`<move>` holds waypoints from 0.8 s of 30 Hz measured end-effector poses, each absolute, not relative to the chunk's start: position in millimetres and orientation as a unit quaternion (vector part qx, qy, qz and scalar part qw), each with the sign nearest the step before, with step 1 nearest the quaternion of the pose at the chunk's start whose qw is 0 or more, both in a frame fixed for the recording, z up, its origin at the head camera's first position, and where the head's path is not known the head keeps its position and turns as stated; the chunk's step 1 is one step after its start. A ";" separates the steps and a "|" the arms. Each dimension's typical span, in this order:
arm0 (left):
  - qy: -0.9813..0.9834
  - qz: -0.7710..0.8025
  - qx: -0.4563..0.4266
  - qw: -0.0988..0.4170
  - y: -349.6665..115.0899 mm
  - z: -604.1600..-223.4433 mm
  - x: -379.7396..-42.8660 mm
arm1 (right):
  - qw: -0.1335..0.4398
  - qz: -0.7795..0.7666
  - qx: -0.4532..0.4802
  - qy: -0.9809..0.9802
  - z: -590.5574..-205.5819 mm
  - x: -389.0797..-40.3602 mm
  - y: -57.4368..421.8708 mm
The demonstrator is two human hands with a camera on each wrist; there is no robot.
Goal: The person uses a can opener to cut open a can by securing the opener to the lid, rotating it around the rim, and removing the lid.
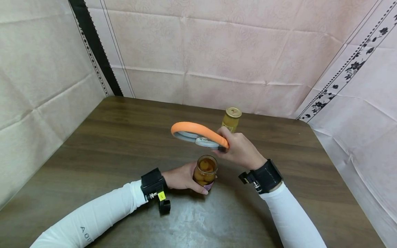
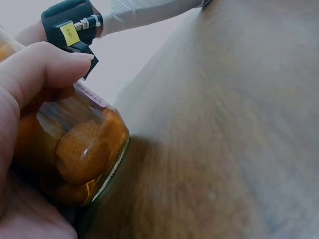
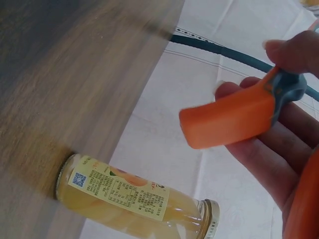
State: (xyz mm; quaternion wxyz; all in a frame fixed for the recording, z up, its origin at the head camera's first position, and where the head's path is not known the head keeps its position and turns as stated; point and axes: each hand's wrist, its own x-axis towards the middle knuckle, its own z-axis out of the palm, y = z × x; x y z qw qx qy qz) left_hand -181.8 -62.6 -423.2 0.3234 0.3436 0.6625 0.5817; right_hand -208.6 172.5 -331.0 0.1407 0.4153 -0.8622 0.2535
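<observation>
My left hand [image 1: 183, 177] grips a glass jar [image 1: 204, 172] low on the table, its thumb across the near side. The jar's mouth is uncovered, and round brown fruits in amber liquid show inside. Seen from the left wrist, the fruit jar [image 2: 82, 154] is tilted in the frame, with a pale label partly hidden by the thumb. Above and beyond it, my right hand [image 1: 243, 150] holds an orange strap jar opener [image 1: 198, 128], grey on its inner side. The opener's loose strap end [image 3: 224, 122] sticks out past the fingers in the right wrist view.
A closed jar of yellow fruit [image 1: 231, 120] with a gold lid stands behind my right hand, near the back edge of the brown wooden table [image 1: 124, 137]. Pale cloth [image 1: 217, 51] hangs behind the table and at both sides.
</observation>
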 end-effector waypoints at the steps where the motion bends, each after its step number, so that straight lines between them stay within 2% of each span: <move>1: 0.664 0.581 0.342 0.324 -62.6 -423.1 -181.8 | 0.136 0.257 0.412 -0.864 -330.8 -208.3 172.7; 7: 0.665 0.575 0.347 0.327 -61.7 -423.2 -182.8 | 0.112 0.275 0.398 -0.868 -331.0 -207.6 175.6; 19: 0.637 0.583 0.376 0.336 -60.6 -423.4 -184.1 | 0.102 0.278 0.375 -0.879 -336.4 -206.7 183.0; 24: 0.634 0.589 0.371 0.337 -59.8 -423.6 -183.8 | 0.077 0.277 0.364 -0.886 -337.7 -203.0 185.9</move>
